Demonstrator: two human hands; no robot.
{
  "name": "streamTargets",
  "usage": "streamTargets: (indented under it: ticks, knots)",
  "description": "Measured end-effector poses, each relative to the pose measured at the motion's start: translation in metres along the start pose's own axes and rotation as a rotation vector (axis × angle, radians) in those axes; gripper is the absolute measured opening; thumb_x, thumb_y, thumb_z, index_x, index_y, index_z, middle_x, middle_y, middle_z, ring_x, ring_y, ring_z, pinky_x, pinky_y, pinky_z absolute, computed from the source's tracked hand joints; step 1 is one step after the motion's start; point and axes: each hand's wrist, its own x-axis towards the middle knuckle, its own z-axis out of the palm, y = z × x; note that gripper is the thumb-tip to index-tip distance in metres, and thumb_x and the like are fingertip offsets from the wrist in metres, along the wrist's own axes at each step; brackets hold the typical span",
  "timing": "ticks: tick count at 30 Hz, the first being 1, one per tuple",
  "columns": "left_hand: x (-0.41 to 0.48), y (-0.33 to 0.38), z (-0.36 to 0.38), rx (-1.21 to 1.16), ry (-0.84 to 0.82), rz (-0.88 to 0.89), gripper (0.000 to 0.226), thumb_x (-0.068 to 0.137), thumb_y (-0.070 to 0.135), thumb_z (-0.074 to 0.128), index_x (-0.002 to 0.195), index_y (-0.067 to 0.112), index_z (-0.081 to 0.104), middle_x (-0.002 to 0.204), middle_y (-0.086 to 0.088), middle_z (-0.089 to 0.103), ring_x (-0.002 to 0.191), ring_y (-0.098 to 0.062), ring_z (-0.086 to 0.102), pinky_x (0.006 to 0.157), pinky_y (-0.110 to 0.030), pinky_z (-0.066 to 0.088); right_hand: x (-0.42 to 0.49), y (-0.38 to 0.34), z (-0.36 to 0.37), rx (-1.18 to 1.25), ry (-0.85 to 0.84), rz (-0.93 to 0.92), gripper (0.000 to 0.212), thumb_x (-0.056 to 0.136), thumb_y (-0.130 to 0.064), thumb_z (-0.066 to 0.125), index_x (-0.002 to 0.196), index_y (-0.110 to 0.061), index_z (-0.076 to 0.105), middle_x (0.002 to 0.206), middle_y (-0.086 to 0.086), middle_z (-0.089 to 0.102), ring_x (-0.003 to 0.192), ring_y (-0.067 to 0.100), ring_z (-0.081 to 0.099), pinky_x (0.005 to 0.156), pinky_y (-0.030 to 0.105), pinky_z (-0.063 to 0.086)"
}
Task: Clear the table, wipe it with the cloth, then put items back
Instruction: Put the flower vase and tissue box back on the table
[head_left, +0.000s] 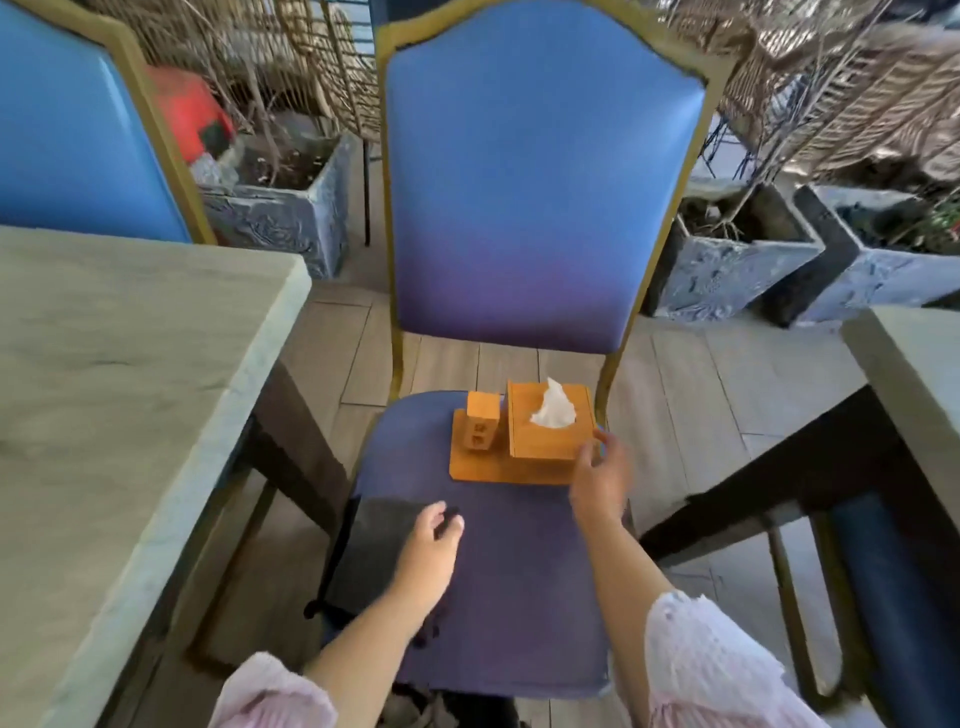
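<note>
- A blue padded chair (540, 182) with a gold-coloured frame stands between two pale stone worktops, one on the left (104, 389) and one on the right (914, 374).
- A flat wooden tray (498, 472) lies on the back half of the chair seat (519, 582).
- On the tray stands a wooden tissue box (540, 448) with a white tissue (553, 413) sticking up from its top.
- Just beside it, on the left, stands a small upright wooden block holder (480, 426).
- A dark cloth (374, 545) lies flat on the near left part of the seat, with its left edge hanging over the side.
- The left hand (434, 545) rests palm down on the right edge of the cloth with its fingertips bent down into it. Whether it has actually pinched the cloth cannot be told.
- The right hand (597, 473) is at the near right corner of the tissue box and blurred. Its fingers are loose and spread, with the thumb beside the box's right side, and it touches the corner rather than closing round it.
- Both forearms come out of pale pink sleeves (727, 665).
- A second blue chair (67, 130) stands behind the left worktop.
- Grey square planters (291, 218) with bare twigs sit on the wooden floor (691, 374) behind the chairs.
</note>
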Motion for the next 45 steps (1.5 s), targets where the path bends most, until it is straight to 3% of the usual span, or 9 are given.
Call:
streamTargets:
  ticks: [7,12,19,23,25,30,34,40,45]
  knots:
    - [0.095,0.015,0.007,-0.095,0.045,-0.081,0.058,0.097,0.040,0.041,0.148,0.021,0.021,0.153,-0.001,0.028,0.140,-0.025,0.030,0.115,-0.042,0.026,0.051,0.027,0.013,0.118,-0.124,0.007,0.043,0.101,-0.031,0.039,0.140,-0.013,0.039,0.135,0.006,0.048,0.119,0.017,0.044,0.090,0.027,0.034]
    - [0.131,0.017,0.012,-0.155,0.022,-0.152,0.053,0.096,0.036,0.043,0.144,0.015,0.032,0.146,-0.008,0.039,0.133,-0.027,0.038,0.113,-0.046,0.031,0.059,0.046,0.016,0.258,-0.287,0.083,0.057,0.092,-0.057,0.042,0.141,-0.030,0.037,0.138,-0.006,0.047,0.126,0.016,0.045,0.098,0.033,0.038]
    - [0.109,0.014,0.012,-0.190,0.009,-0.115,0.034,0.099,0.023,0.039,0.130,0.013,0.050,0.125,-0.005,0.055,0.117,-0.023,0.049,0.097,-0.034,0.035,0.037,0.040,0.015,0.341,-0.284,0.122,0.044,0.092,-0.047,0.047,0.130,-0.024,0.044,0.126,-0.002,0.052,0.115,0.017,0.049,0.093,0.035,0.041]
    - [0.082,0.008,0.001,-0.367,0.084,-0.076,0.030,0.098,0.015,0.043,0.124,0.012,0.056,0.118,-0.005,0.061,0.116,-0.023,0.052,0.103,-0.037,0.038,0.013,0.030,0.006,0.390,-0.257,0.144,0.041,0.090,-0.048,0.052,0.124,-0.026,0.046,0.123,-0.001,0.054,0.116,0.021,0.051,0.103,0.047,0.042]
    - [0.058,0.011,-0.008,-0.487,0.123,-0.020,0.028,0.096,0.006,0.043,0.119,0.009,0.059,0.109,-0.004,0.065,0.111,-0.022,0.056,0.103,-0.037,0.041,-0.007,0.017,-0.006,0.421,-0.241,0.161,0.036,0.091,-0.047,0.051,0.121,-0.028,0.047,0.123,-0.002,0.055,0.115,0.020,0.051,0.102,0.045,0.042]
    - [-0.044,0.030,-0.038,-0.569,0.154,0.020,0.042,0.091,-0.005,0.048,0.133,0.005,0.050,0.124,-0.009,0.059,0.116,-0.025,0.057,0.104,-0.039,0.043,-0.090,-0.034,-0.058,0.443,-0.207,0.198,0.040,0.092,-0.049,0.048,0.125,-0.026,0.045,0.126,-0.001,0.050,0.117,0.020,0.047,0.104,0.045,0.038]
    - [-0.144,0.045,-0.071,-0.611,0.130,0.061,0.042,0.090,-0.008,0.048,0.132,0.001,0.050,0.123,-0.014,0.060,0.113,-0.025,0.057,0.103,-0.038,0.044,-0.168,-0.081,-0.106,0.444,-0.215,0.132,0.037,0.093,-0.046,0.047,0.123,-0.025,0.048,0.123,-0.001,0.052,0.109,0.016,0.049,0.091,0.035,0.038]
    - [-0.272,0.040,-0.120,-0.540,0.111,0.181,0.043,0.090,-0.007,0.049,0.132,0.004,0.051,0.121,-0.012,0.062,0.109,-0.023,0.059,0.094,-0.033,0.047,-0.277,-0.118,-0.157,0.475,-0.272,0.065,0.047,0.087,-0.053,0.051,0.128,-0.031,0.049,0.127,-0.004,0.053,0.118,0.019,0.049,0.107,0.044,0.037]
    - [-0.381,0.009,-0.142,-0.598,0.151,0.270,0.040,0.092,-0.009,0.043,0.130,0.002,0.050,0.114,-0.011,0.059,0.102,-0.019,0.056,0.091,-0.031,0.044,-0.364,-0.117,-0.182,0.490,-0.354,-0.012,0.052,0.080,-0.056,0.056,0.127,-0.035,0.053,0.128,-0.006,0.056,0.119,0.020,0.051,0.107,0.047,0.037]
